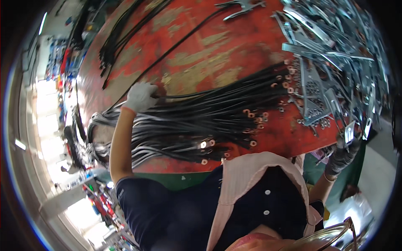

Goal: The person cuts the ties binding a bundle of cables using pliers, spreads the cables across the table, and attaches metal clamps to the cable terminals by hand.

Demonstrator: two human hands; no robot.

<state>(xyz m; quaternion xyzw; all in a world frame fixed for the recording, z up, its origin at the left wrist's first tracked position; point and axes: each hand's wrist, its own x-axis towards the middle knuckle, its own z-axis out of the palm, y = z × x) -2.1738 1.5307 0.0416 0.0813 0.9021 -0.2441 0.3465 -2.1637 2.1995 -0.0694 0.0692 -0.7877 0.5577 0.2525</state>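
My left hand (pixel 140 96), in a white glove, is closed around one black cable (pixel 184 95) at the top of a thick bundle of black cables (pixel 197 121) with copper ring lugs (pixel 251 115) at their ends. The bundle lies across a worn red table (pixel 209 50). My right hand (pixel 343 154), in a dark grey glove, is at the table's right edge and grips a small flat metal plate (pixel 349 131). My own dark shirt and pink apron fill the lower middle of the picture.
A heap of shiny metal brackets and perforated strips (pixel 331 54) covers the table's right side, with small nuts (pixel 314 113) beside it. More black cables (pixel 117 37) lie at the far left, pliers (pixel 240 6) at the far edge. Workshop clutter lies left of the table.
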